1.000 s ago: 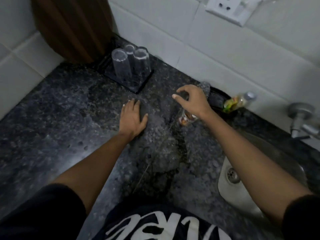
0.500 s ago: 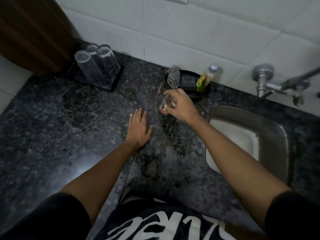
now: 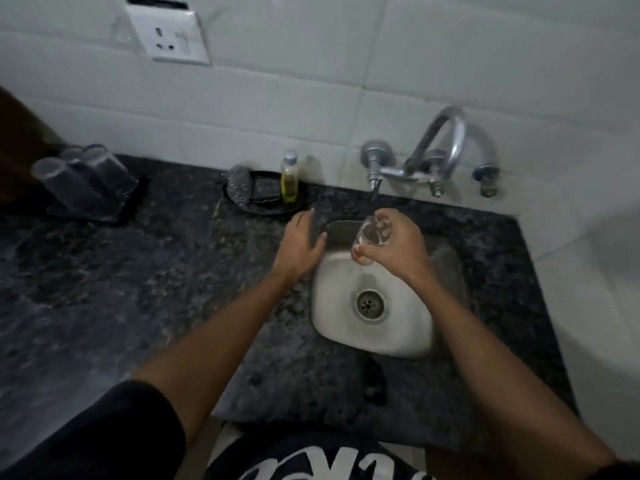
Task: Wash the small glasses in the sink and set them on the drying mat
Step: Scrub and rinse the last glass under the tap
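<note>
My right hand (image 3: 398,247) grips a small clear glass (image 3: 370,237) with an orange print, holding it tilted over the back of the steel sink (image 3: 408,337), just below the tap spout (image 3: 373,183). My left hand (image 3: 299,245) lies flat with straight fingers on the counter at the sink's left rim. Three clear glasses (image 3: 86,178) stand upside down on the dark drying mat (image 3: 100,211) at the far left of the counter.
A dark dish (image 3: 266,209) behind my left hand holds a scrubber (image 3: 239,183), a sponge and a small bottle of yellow liquid (image 3: 289,178). The curved tap (image 3: 446,143) is fixed to the tiled wall. A wall socket (image 3: 171,38) sits above. The granite counter (image 3: 138,289) spreads to the left.
My right hand picked the glass off the counter and carried it right, over the sink under the tap. My left hand slid right to the sink's rim.
</note>
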### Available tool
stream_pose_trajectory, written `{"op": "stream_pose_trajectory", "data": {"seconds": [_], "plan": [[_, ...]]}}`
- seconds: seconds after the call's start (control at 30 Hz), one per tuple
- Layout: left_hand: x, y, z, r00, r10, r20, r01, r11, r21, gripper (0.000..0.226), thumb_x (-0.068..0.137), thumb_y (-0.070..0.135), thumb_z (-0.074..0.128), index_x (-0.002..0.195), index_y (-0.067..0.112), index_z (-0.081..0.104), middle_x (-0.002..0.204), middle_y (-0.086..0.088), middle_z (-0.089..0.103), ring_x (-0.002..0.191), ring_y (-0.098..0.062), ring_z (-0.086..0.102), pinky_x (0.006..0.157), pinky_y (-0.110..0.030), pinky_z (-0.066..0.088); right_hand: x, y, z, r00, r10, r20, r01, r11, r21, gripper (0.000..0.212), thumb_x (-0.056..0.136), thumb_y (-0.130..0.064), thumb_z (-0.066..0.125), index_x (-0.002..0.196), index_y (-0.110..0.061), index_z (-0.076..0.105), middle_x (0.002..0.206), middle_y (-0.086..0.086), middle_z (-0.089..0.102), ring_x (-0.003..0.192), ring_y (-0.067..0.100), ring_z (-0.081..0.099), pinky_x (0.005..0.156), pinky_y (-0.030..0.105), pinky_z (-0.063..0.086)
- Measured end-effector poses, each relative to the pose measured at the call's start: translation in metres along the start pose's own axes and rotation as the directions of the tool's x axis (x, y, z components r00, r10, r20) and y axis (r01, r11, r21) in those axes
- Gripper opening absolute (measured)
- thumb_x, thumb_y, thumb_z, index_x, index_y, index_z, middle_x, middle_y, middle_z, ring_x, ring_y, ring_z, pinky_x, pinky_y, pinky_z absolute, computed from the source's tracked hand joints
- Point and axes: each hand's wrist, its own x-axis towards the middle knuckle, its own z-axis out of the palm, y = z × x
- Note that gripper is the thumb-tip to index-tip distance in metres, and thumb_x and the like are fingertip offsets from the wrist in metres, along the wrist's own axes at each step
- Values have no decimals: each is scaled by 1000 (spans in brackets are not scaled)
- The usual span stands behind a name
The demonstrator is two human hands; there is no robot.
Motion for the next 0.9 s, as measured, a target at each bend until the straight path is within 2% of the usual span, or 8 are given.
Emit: {"op": "stream_pose_trajectory", "data": {"seconds": [0.17, 0.23, 0.33, 0.4, 0.5, 0.63, 0.8, 0.9], "plan": [[38, 74, 42, 995, -86, -43, 80, 990, -120, 66, 102, 34, 69, 152, -3, 46, 152, -25, 54, 142, -36, 50, 115, -38, 38, 8, 32, -60, 995, -6, -101, 8, 1000, 12, 74, 63, -39, 98, 125, -13, 68, 115, 6, 71, 104, 23, 68, 94, 39, 55], [55, 97, 54, 992, -119, -47, 110, 981, -161, 59, 101, 34, 70, 143, -4, 54, 138, -25, 64, 129, -37, 60, 100, -35, 45, 15, 38, -76, 991, -34, -126, 36, 999, 8, 69, 62, -43, 97, 119, -15, 69, 110, 3, 71, 99, 22, 68, 90, 41, 56], [88, 117, 65, 978, -205, -35, 194, 961, -198, 42, 102, 37, 66, 120, 0, 63, 109, -20, 72, 105, -39, 68, 74, -32, 40, 26, 40, -91, 991, -71, -114, 70, 997, -16, 64, 62, -50, 93, 112, -20, 67, 105, -2, 70, 94, 18, 67, 85, 41, 58], [108, 123, 69, 968, -245, -43, 233, 953, -194, 40, 105, 37, 60, 113, -2, 65, 106, -21, 72, 102, -39, 68, 71, -33, 38, 34, 40, -96, 988, -104, -119, 100, 994, -38, 64, 62, -54, 91, 112, -22, 66, 104, -5, 67, 93, 15, 65, 83, 42, 58], [123, 126, 73, 953, -302, -31, 292, 940, -179, 41, 109, 30, 52, 110, -9, 67, 110, -28, 71, 103, -42, 68, 77, -40, 46, 42, 38, -101, 984, -136, -116, 130, 990, -56, 63, 65, -49, 92, 117, -22, 68, 107, -7, 67, 95, 14, 65, 85, 39, 58], [129, 112, 78, 902, -427, -60, 388, 864, -321, 42, 107, 32, 53, 104, -7, 69, 100, -25, 73, 93, -39, 72, 77, -46, 59, 46, 38, -103, 984, -144, -108, 140, 989, -45, 66, 67, -43, 94, 122, -19, 67, 106, -9, 63, 97, 12, 61, 82, 30, 51], [126, 113, 82, 876, -478, -67, 388, 779, -492, 28, 104, 23, 55, 88, 2, 66, 74, -13, 64, 68, -26, 62, 58, -32, 47, 49, 43, -103, 987, -131, -97, 126, 991, -54, 72, 66, -42, 96, 126, -17, 66, 114, -2, 69, 101, 15, 64, 86, 32, 54], [125, 111, 83, 875, -484, -34, 379, 726, -573, 27, 106, 20, 56, 83, 7, 62, 68, -7, 59, 61, -21, 57, 50, -28, 43, 49, 41, -105, 988, -129, -82, 126, 991, -43, 65, 67, -39, 96, 119, -15, 67, 104, -5, 66, 93, 14, 63, 82, 34, 55]]}}
